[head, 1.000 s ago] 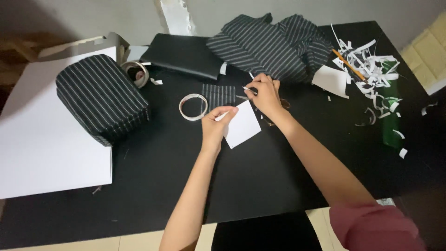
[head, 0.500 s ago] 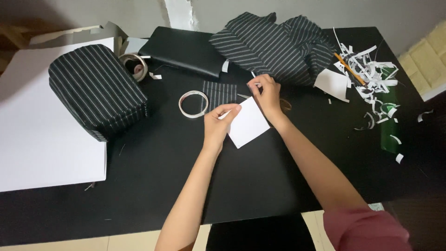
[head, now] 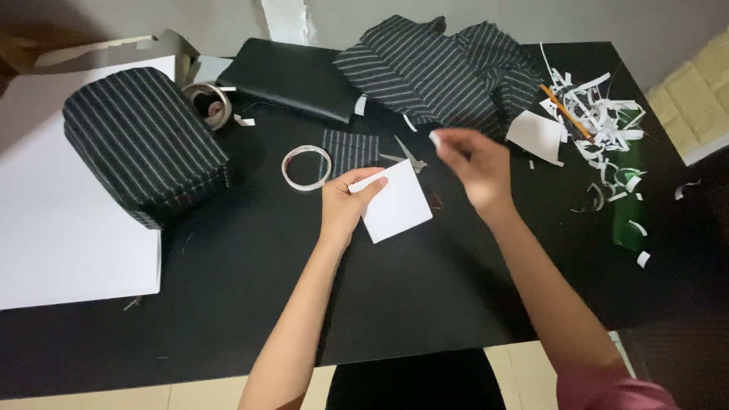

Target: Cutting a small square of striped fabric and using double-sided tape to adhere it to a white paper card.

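Left hand (head: 343, 203) pinches white card (head: 395, 203) by its left edge, flat on the black table (head: 425, 304). Right hand (head: 472, 163) raised above it, blurred, fingertips nipping a small white scrap (head: 436, 138). Scissors (head: 408, 156) and tape ring (head: 307, 167) lie just behind.

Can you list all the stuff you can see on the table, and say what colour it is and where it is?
table: one, black, under everything
white board: one, white, left edge
striped box: one, black with thin white stripes, on the board
striped cloth: one heap, black and white, top middle
small striped piece: one, by the tape ring
tape ring: one, whitish, middle
tape roll: one, top left
black folder: one, top
scissors: one, silvery, middle
paper scraps: many, white, right
pencil: one, orange, among scraps
white card: one, held
left hand: holds the card
right hand: blurred, raised, pinching something small and white
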